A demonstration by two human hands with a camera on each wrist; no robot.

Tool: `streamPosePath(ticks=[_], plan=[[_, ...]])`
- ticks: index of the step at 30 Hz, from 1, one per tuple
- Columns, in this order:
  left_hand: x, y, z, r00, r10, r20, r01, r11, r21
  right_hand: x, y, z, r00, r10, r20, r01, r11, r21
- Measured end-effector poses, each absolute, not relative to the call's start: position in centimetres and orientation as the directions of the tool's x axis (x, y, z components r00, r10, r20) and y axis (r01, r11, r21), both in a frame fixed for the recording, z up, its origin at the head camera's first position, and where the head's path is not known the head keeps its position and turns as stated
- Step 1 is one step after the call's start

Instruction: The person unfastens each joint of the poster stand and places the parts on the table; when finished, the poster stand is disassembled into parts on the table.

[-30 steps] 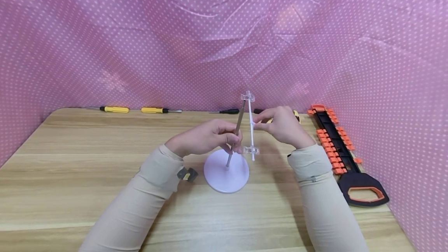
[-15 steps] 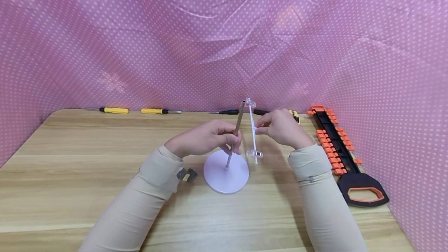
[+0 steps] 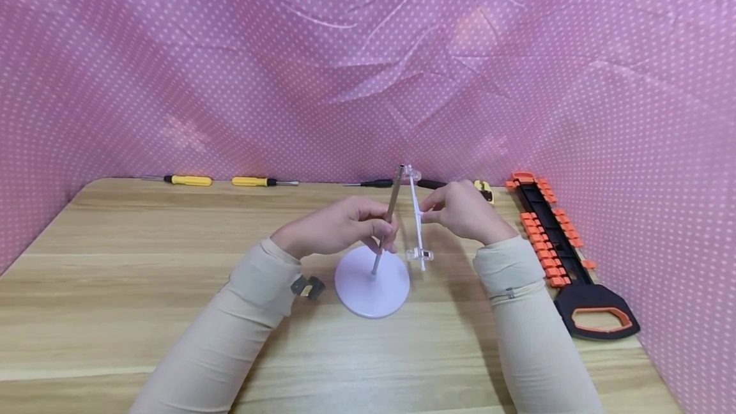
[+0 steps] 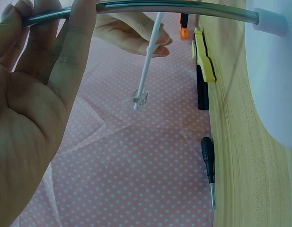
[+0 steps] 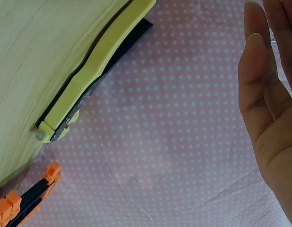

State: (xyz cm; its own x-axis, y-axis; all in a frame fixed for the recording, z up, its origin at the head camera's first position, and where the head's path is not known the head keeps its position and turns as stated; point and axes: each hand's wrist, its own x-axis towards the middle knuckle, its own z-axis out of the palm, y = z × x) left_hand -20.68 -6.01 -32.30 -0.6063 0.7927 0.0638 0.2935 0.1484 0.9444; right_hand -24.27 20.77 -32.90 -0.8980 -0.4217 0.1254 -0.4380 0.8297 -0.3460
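Head view: my left hand (image 3: 336, 230) reaches in from the left, palm turned down, fingers and thumb curled round the metal rod (image 3: 390, 214), which leans up from the white base (image 3: 372, 283) on the counter (image 3: 144, 260). My right hand (image 3: 462, 211) comes in from the right at the same height and pinches the clear stick (image 3: 416, 217) at its middle, holding it nearly upright just beside the rod, its lower clip (image 3: 419, 254) hanging above the base's right edge. Both forearms rest low over the counter.
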Motion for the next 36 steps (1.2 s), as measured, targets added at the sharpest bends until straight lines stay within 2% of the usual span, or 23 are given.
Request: streamPosePath(ticks=[14, 36], plan=[[-20.7, -6.0, -32.2, -0.599, 0.798, 0.071, 0.322, 0.159, 0.933, -24.8, 21.0, -33.7, -0.896, -0.436, 0.085, -0.441, 0.848, -0.293], [-20.7, -6.0, -32.2, -0.603, 0.795, 0.062, 0.316, 0.167, 0.934, -25.8, 21.5, -35.7, -0.898, -0.438, 0.042, -0.43, 0.853, -0.296]])
